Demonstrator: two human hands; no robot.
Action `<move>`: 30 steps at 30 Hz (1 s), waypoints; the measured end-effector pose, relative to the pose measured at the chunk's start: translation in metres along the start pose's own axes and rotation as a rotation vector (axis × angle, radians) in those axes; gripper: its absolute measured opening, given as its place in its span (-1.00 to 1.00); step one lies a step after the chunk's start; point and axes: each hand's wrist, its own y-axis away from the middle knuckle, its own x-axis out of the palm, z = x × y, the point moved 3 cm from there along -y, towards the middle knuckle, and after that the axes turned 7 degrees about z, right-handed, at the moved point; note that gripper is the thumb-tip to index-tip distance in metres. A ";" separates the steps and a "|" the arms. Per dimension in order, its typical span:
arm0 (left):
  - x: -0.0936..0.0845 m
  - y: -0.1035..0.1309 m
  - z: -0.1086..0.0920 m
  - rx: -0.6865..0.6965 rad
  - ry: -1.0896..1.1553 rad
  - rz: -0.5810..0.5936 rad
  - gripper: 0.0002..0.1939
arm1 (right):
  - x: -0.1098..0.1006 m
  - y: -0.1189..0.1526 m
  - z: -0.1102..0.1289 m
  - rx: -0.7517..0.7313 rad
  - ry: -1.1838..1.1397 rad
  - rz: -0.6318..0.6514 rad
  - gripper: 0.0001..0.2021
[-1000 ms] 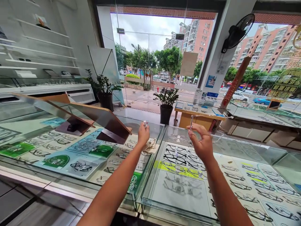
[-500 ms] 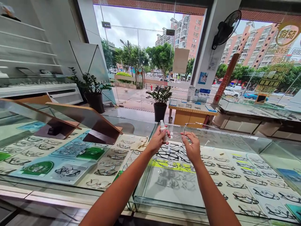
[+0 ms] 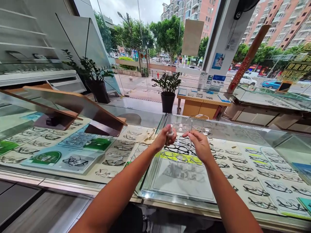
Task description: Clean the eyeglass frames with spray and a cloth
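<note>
A small white spray bottle (image 3: 170, 131) is upright in my left hand (image 3: 162, 139), whose fingers wrap round it with the thumb up at its top. Just to the right, my right hand (image 3: 201, 146) pinches a thin pair of eyeglasses (image 3: 191, 124) between thumb and fingers. The eyeglasses are pale and hard to make out against the glass. Both hands are over the glass display case (image 3: 150, 194), which has rows of glasses inside. A crumpled beige cloth (image 3: 147, 137) lies left of my left hand.
Two tilted wooden-edged mirrors or boards (image 3: 80, 105) stand on the counter at left. Potted plants (image 3: 167, 103) and a small wooden display table (image 3: 200, 106) are beyond the case, before the window. More glass counter (image 3: 264, 106) is at right.
My view has tilted downward. My left thumb has moved to the top of the spray bottle. My right hand has turned the eyeglasses and brought them nearer the bottle.
</note>
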 end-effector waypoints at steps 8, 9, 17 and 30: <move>-0.002 0.003 0.005 0.186 -0.473 -0.205 -0.28 | 0.016 0.001 0.000 0.052 -0.137 0.162 -0.65; -0.002 0.004 0.005 0.176 -0.459 -0.208 -0.29 | 0.018 0.001 0.000 0.055 -0.139 0.172 -0.64; 0.008 0.003 0.000 0.134 -0.280 -0.164 -0.26 | 0.026 0.002 -0.002 0.051 -0.277 0.244 -0.69; 0.015 0.004 0.007 0.024 -0.427 0.043 -0.27 | 0.008 -0.008 -0.019 0.100 -0.418 -0.014 -0.70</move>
